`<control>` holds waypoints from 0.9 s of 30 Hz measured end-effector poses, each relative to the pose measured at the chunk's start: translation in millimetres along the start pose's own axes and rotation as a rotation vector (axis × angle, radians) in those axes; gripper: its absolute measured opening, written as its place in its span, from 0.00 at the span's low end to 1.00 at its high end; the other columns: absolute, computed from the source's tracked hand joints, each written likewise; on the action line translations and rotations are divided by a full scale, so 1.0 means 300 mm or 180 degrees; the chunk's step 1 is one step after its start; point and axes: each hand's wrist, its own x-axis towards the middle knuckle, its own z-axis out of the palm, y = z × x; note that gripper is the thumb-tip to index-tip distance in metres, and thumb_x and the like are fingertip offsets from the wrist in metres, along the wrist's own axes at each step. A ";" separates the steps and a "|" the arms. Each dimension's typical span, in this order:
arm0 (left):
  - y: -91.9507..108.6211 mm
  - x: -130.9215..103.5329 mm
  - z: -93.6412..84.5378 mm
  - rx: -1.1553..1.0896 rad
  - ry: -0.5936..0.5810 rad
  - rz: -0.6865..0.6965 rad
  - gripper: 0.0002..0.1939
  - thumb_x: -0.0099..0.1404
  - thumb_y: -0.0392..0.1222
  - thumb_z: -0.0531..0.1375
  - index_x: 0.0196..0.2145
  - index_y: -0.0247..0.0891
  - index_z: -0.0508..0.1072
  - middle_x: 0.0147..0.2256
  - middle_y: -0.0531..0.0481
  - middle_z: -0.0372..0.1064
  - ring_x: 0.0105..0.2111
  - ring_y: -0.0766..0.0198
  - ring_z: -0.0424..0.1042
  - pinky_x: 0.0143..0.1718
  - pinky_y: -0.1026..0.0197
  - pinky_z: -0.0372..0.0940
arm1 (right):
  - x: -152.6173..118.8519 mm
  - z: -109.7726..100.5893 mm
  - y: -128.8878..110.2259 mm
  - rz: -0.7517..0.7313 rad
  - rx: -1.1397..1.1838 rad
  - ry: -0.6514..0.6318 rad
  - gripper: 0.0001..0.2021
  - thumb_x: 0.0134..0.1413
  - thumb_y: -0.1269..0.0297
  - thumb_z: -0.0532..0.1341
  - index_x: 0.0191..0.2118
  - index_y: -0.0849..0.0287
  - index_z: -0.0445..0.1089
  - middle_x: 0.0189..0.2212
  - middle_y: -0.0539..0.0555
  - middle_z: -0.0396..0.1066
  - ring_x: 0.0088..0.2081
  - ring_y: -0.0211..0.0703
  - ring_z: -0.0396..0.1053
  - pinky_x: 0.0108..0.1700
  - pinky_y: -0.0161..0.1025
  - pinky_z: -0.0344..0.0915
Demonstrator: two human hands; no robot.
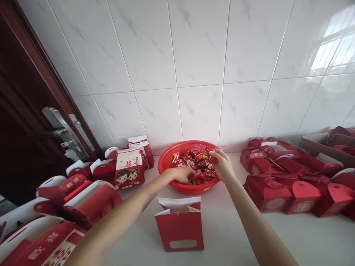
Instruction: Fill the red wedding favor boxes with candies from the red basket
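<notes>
A red plastic basket [191, 189] with perforated sides holds several wrapped candies [201, 158] in red and gold. My left hand [183, 174] reaches over its near rim into the candies, fingers curled down; what they hold, if anything, is hidden. At the right side of the basket, my right hand [222, 162] pinches a red wrapped candy [212, 154] between thumb and fingers. In front of the basket stands an upright red gift box [181, 229], its white-lined top open and a pale window low on its front.
Several red boxes [94, 201] crowd the left, with a printed cartoon box [129, 168] near the wall. Rows of closed red boxes [274, 194] and a cardboard carton [316, 147] stand at right. White tiles [199, 114] rise behind; a door handle [65, 129] is far left.
</notes>
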 end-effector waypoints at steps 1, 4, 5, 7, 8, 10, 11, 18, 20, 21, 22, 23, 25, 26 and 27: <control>0.000 -0.001 0.001 -0.0024 0.0032 -0.0023 0.14 0.44 0.36 0.67 0.33 0.41 0.79 0.24 0.55 0.69 0.22 0.63 0.65 0.24 0.63 0.56 | 0.000 0.001 0.000 -0.0002 -0.0006 0.0000 0.11 0.34 0.61 0.72 0.26 0.55 0.71 0.27 0.50 0.74 0.30 0.42 0.70 0.32 0.38 0.65; -0.007 -0.007 -0.002 -0.0190 0.0296 -0.0043 0.12 0.46 0.39 0.69 0.32 0.41 0.77 0.23 0.56 0.68 0.23 0.62 0.67 0.26 0.62 0.59 | -0.001 0.002 0.002 0.0009 -0.0036 -0.0011 0.11 0.34 0.62 0.71 0.28 0.55 0.72 0.28 0.52 0.76 0.31 0.43 0.70 0.33 0.39 0.66; -0.009 -0.009 -0.005 -0.0273 0.0467 -0.0023 0.14 0.46 0.41 0.69 0.33 0.41 0.77 0.24 0.55 0.70 0.26 0.60 0.69 0.28 0.62 0.60 | -0.001 0.002 0.003 0.0014 -0.0052 -0.0018 0.11 0.34 0.61 0.71 0.28 0.56 0.72 0.28 0.52 0.76 0.31 0.43 0.71 0.33 0.39 0.66; -0.014 -0.010 -0.011 -0.0469 0.0904 0.0051 0.16 0.48 0.43 0.70 0.36 0.40 0.76 0.31 0.52 0.74 0.33 0.57 0.72 0.35 0.60 0.64 | 0.000 0.001 0.005 0.0012 -0.0091 -0.0040 0.12 0.35 0.60 0.71 0.29 0.55 0.73 0.29 0.52 0.76 0.32 0.44 0.71 0.33 0.39 0.66; -0.016 -0.009 -0.015 -0.0584 0.1132 0.0097 0.17 0.49 0.44 0.70 0.38 0.40 0.76 0.36 0.51 0.75 0.38 0.56 0.72 0.39 0.59 0.64 | 0.000 0.000 0.006 -0.0001 -0.0112 -0.0055 0.12 0.35 0.60 0.71 0.30 0.55 0.73 0.29 0.52 0.76 0.33 0.44 0.72 0.34 0.39 0.66; -0.019 -0.005 -0.020 -0.0840 0.1508 0.0189 0.18 0.51 0.46 0.69 0.40 0.39 0.75 0.43 0.48 0.75 0.43 0.55 0.72 0.44 0.58 0.65 | -0.002 -0.002 0.007 -0.0035 -0.0172 -0.0106 0.13 0.37 0.57 0.72 0.29 0.55 0.73 0.29 0.51 0.75 0.33 0.44 0.71 0.34 0.38 0.66; -0.019 -0.003 -0.021 -0.0976 0.1635 0.0237 0.19 0.52 0.46 0.69 0.41 0.38 0.74 0.45 0.47 0.75 0.43 0.55 0.72 0.45 0.57 0.65 | -0.004 -0.003 0.006 -0.0045 -0.0218 -0.0149 0.13 0.38 0.56 0.72 0.29 0.56 0.73 0.28 0.51 0.75 0.32 0.43 0.71 0.33 0.37 0.66; 0.000 -0.008 -0.019 -0.1656 0.1830 0.0658 0.21 0.54 0.44 0.70 0.44 0.36 0.73 0.47 0.44 0.74 0.47 0.56 0.73 0.49 0.55 0.67 | -0.047 0.010 -0.031 0.0053 -0.0821 -0.0919 0.14 0.43 0.52 0.74 0.30 0.56 0.77 0.29 0.50 0.74 0.33 0.42 0.69 0.38 0.38 0.67; 0.010 -0.011 -0.018 -0.1749 0.1770 0.0760 0.23 0.53 0.41 0.71 0.46 0.36 0.73 0.48 0.43 0.74 0.48 0.55 0.74 0.50 0.55 0.68 | -0.058 0.019 -0.044 0.0047 -0.1101 -0.1336 0.14 0.44 0.52 0.74 0.33 0.56 0.79 0.35 0.53 0.77 0.39 0.47 0.72 0.42 0.40 0.68; 0.013 -0.012 -0.018 -0.1781 0.1736 0.0789 0.24 0.52 0.39 0.71 0.47 0.36 0.73 0.49 0.43 0.74 0.49 0.54 0.74 0.50 0.55 0.69 | -0.062 0.022 -0.048 0.0025 -0.1224 -0.1531 0.14 0.45 0.51 0.73 0.34 0.56 0.80 0.37 0.54 0.77 0.41 0.49 0.72 0.44 0.41 0.68; 0.016 -0.014 -0.019 -0.1801 0.1712 0.0798 0.26 0.52 0.38 0.71 0.49 0.36 0.73 0.50 0.42 0.74 0.49 0.54 0.74 0.50 0.55 0.69 | -0.064 0.024 -0.049 -0.0006 -0.1330 -0.1673 0.15 0.47 0.51 0.72 0.36 0.56 0.80 0.39 0.54 0.77 0.43 0.50 0.73 0.44 0.41 0.67; 0.016 -0.016 -0.021 -0.1810 0.1699 0.0784 0.27 0.52 0.37 0.71 0.50 0.36 0.72 0.50 0.42 0.74 0.50 0.53 0.74 0.50 0.55 0.69 | -0.065 0.025 -0.048 -0.0033 -0.1406 -0.1724 0.16 0.48 0.50 0.72 0.37 0.56 0.80 0.39 0.54 0.77 0.42 0.49 0.73 0.43 0.41 0.67; 0.008 -0.023 -0.031 -0.1784 0.1687 0.0695 0.30 0.55 0.37 0.69 0.55 0.37 0.69 0.51 0.41 0.73 0.51 0.55 0.74 0.50 0.55 0.70 | -0.065 0.023 -0.041 -0.0052 -0.1467 -0.1529 0.16 0.48 0.49 0.71 0.35 0.58 0.79 0.32 0.53 0.76 0.35 0.45 0.71 0.38 0.39 0.66; -0.001 -0.027 -0.038 -0.1744 0.1668 0.0620 0.30 0.57 0.38 0.67 0.57 0.37 0.68 0.51 0.41 0.73 0.50 0.56 0.74 0.50 0.56 0.70 | -0.063 0.022 -0.036 -0.0073 -0.1478 -0.1349 0.17 0.48 0.48 0.71 0.33 0.58 0.78 0.30 0.52 0.75 0.32 0.43 0.69 0.36 0.38 0.65; -0.013 -0.032 -0.046 -0.1682 0.1629 0.0527 0.29 0.59 0.39 0.65 0.58 0.37 0.67 0.50 0.42 0.74 0.49 0.56 0.75 0.49 0.56 0.70 | -0.062 0.020 -0.031 -0.0092 -0.1477 -0.1189 0.17 0.47 0.48 0.71 0.32 0.58 0.77 0.28 0.51 0.74 0.30 0.42 0.68 0.34 0.38 0.64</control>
